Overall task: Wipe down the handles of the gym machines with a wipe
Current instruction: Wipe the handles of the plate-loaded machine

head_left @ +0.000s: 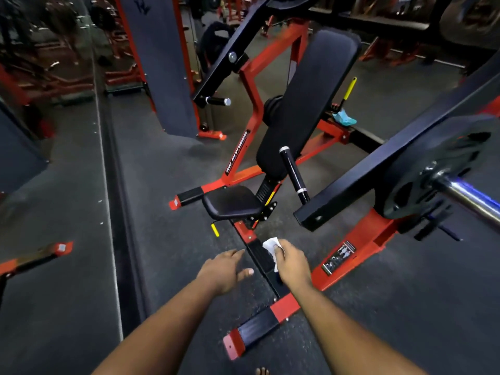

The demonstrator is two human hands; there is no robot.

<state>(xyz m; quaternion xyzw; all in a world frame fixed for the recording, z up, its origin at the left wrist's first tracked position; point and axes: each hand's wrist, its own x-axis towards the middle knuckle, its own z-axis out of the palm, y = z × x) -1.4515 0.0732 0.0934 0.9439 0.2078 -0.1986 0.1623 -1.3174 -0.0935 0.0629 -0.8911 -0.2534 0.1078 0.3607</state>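
Note:
A red and black press machine stands in front of me, with a black seat (pixel 232 203) and a long back pad (pixel 305 104). Its near handle (pixel 293 174) is a black grip with chrome rings, sticking up from the right lever arm (pixel 378 169). The far handle (pixel 217 100) juts from the left lever arm. My right hand (pixel 292 262) is shut on a white wipe (pixel 271 246), held low over the machine's base rail, well below the near handle. Beside it, my left hand (pixel 226 269) hovers with fingers spread and holds nothing.
A black weight plate (pixel 422 171) on a chrome sleeve (pixel 468 197) sticks out at the right, close to head height. A mirror wall (pixel 46 131) runs along the left. A grey upright column (pixel 159 63) stands behind the machine. A teal cloth (pixel 345 117) lies on the frame. Dark rubber floor surrounds me.

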